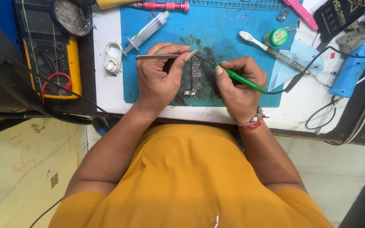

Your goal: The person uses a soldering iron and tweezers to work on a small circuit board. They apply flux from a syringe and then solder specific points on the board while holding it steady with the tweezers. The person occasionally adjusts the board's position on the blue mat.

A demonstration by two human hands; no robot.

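A narrow phone circuit board (196,75) lies on a blue work mat (233,29), between my two hands. My left hand (159,74) grips metal tweezers (155,56), held level, with the index fingertip at the board's top end. My right hand (239,82) is closed on a green-handled soldering iron (243,81); its thin tip reaches toward the board's upper edge. A black cord runs from the iron to the right. Dark smudges stain the mat around the board.
A yellow multimeter (49,50) with red and black leads sits at left. On and around the mat are a syringe (148,31), a white toothbrush (250,39), a small green tin (279,36), a pink tool (165,6), a blue hot-air handle (351,67) and a light blue cloth (296,59).
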